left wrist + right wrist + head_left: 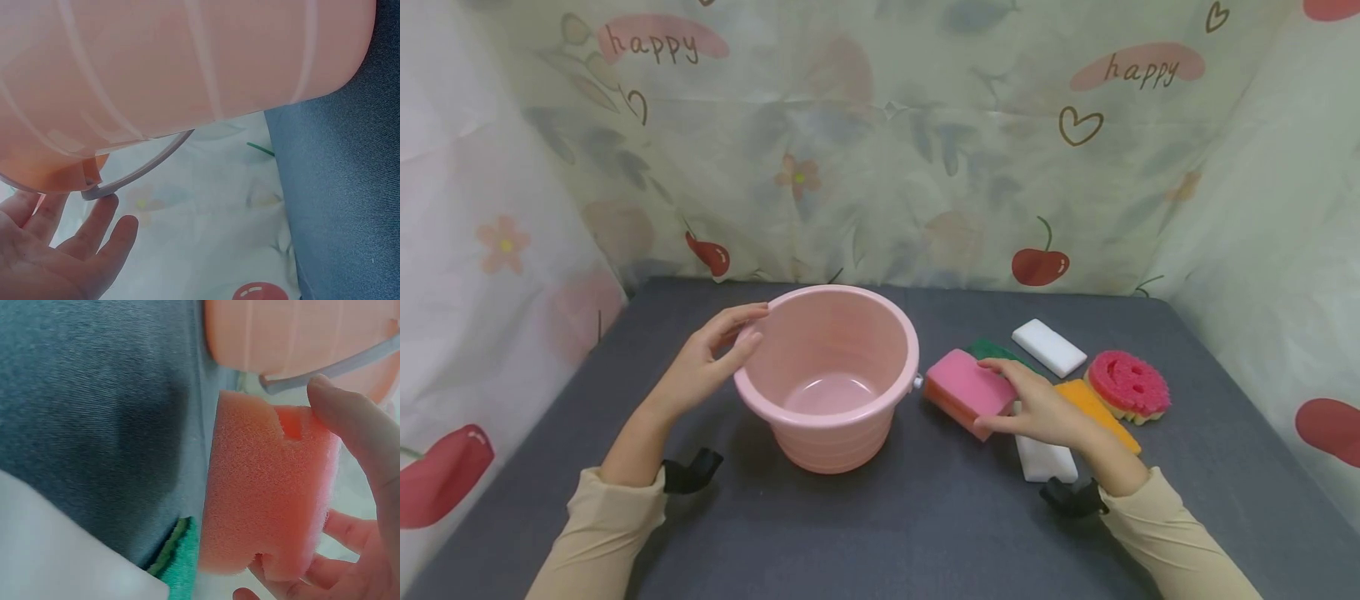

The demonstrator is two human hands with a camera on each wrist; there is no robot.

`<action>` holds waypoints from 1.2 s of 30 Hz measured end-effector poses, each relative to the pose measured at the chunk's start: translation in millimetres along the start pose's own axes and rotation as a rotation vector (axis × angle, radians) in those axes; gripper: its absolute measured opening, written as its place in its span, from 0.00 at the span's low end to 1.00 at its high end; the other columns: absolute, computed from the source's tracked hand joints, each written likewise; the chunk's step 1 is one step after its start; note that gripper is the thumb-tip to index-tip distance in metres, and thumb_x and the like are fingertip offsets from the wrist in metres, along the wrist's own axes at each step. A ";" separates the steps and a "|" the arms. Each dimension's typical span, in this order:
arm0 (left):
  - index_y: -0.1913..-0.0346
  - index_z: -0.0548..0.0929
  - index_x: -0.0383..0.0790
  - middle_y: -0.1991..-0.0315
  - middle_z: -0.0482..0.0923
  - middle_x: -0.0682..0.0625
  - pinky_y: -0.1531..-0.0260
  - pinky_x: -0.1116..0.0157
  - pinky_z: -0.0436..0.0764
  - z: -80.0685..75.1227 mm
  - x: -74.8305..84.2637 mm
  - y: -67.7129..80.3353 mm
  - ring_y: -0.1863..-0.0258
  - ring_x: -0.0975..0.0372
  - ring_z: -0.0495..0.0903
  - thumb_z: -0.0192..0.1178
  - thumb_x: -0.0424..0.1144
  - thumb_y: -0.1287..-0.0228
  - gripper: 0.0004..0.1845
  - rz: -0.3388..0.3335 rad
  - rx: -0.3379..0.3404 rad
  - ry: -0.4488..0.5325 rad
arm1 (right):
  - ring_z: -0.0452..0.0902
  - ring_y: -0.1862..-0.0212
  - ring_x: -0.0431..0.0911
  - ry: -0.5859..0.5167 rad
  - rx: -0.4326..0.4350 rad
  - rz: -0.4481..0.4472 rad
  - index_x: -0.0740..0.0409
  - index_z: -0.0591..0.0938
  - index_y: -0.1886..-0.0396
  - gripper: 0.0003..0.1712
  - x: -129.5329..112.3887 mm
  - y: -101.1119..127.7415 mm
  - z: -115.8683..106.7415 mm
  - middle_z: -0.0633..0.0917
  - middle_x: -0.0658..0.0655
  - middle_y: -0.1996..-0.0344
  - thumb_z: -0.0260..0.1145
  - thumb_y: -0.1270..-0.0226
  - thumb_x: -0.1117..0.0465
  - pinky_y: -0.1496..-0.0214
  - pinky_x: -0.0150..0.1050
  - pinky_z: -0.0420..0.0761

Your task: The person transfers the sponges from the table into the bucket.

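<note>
A pink plastic bucket (831, 442) stands upright left of the middle of the table. At its left rim is my left hand (711, 350), fingers spread and slightly bent, with fingertips right at the rim and handle (147, 169) in the left wrist view. My right hand (1045, 408) pinches a thick pink sponge (966, 383) to the right of the bucket, thumb on one side and fingers on the other. Notches show in the sides of this sponge (262, 481) in the right wrist view.
Around the right hand lie a green scouring pad (996, 351), a white sponge block (1048, 347), another white block (1045, 460), an orange sponge (1101, 412) and a round red smiley sponge (1127, 383). A printed curtain (887, 167) encloses the dark table (850, 542).
</note>
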State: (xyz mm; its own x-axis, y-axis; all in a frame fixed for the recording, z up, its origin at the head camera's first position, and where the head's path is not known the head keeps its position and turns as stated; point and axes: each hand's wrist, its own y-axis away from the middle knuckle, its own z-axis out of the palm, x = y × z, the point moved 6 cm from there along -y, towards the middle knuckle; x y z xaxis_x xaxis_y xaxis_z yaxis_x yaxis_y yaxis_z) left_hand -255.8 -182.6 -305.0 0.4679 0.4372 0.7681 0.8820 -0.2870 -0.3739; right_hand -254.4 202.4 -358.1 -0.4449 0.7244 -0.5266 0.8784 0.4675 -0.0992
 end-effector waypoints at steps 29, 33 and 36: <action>0.38 0.71 0.39 0.36 0.68 0.43 0.37 0.51 0.65 -0.5 -0.6 -0.6 0.43 0.83 0.63 0.52 0.37 0.32 0.20 -0.001 0.000 0.010 | 0.68 0.46 0.51 0.013 0.225 -0.051 0.61 0.70 0.41 0.37 -32.5 -3.1 -48.6 0.72 0.62 0.46 0.74 0.51 0.57 0.56 0.47 0.81; 0.38 0.71 0.39 0.36 0.68 0.44 0.39 0.70 0.66 -0.8 -1.6 -0.9 0.43 0.82 0.64 0.52 0.37 0.32 0.20 -0.005 0.001 -0.003 | 0.68 0.45 0.52 0.014 0.257 -0.050 0.61 0.70 0.41 0.37 -36.2 -4.7 -54.9 0.72 0.62 0.45 0.74 0.51 0.59 0.53 0.52 0.80; 0.38 0.71 0.39 0.35 0.68 0.44 0.40 0.72 0.66 -0.9 -2.3 -1.2 0.43 0.82 0.64 0.52 0.37 0.32 0.20 -0.007 0.001 -0.003 | 0.69 0.46 0.53 0.009 0.285 -0.053 0.62 0.70 0.42 0.36 -39.2 -5.3 -59.6 0.73 0.63 0.45 0.74 0.51 0.60 0.51 0.53 0.78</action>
State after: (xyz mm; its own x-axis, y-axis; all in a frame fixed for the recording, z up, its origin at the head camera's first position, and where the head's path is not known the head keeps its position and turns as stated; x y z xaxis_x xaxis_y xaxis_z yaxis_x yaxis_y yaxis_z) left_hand -258.0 -184.0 -305.9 0.4615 0.4418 0.7693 0.8855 -0.2827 -0.3689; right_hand -252.0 201.8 -286.7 -0.4916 0.7081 -0.5069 0.8671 0.3441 -0.3603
